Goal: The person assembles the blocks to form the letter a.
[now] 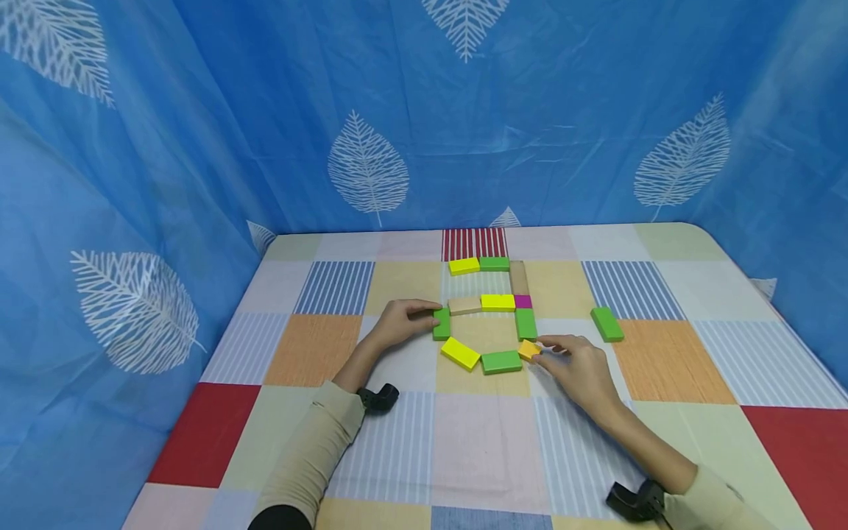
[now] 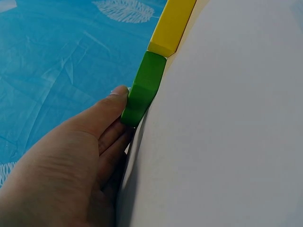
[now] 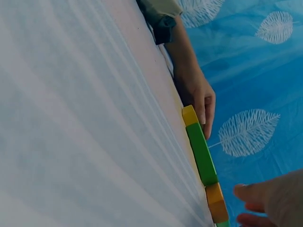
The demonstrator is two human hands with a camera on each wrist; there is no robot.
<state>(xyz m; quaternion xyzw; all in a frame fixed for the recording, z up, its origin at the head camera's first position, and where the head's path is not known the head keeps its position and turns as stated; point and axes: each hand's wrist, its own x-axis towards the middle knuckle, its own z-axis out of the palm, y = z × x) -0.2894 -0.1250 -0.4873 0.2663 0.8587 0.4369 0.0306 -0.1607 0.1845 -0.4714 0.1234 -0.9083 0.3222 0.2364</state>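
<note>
My left hand reaches in at the left side of a layout of blocks. Its extended fingers touch a green block standing at the layout's left edge; in the left wrist view the thumb tip lies against this green block. At the lower right corner lies a small orange block, with my right hand beside it, fingers parted and lightly bent. In the right wrist view a gap shows between those fingertips and the orange block. Between the hands lie a yellow block and a green block.
Higher in the layout are yellow blocks, a plain wooden block and a purple block. A separate green block lies to the right on the patchwork cloth. Behind the table hangs a blue leaf-print curtain.
</note>
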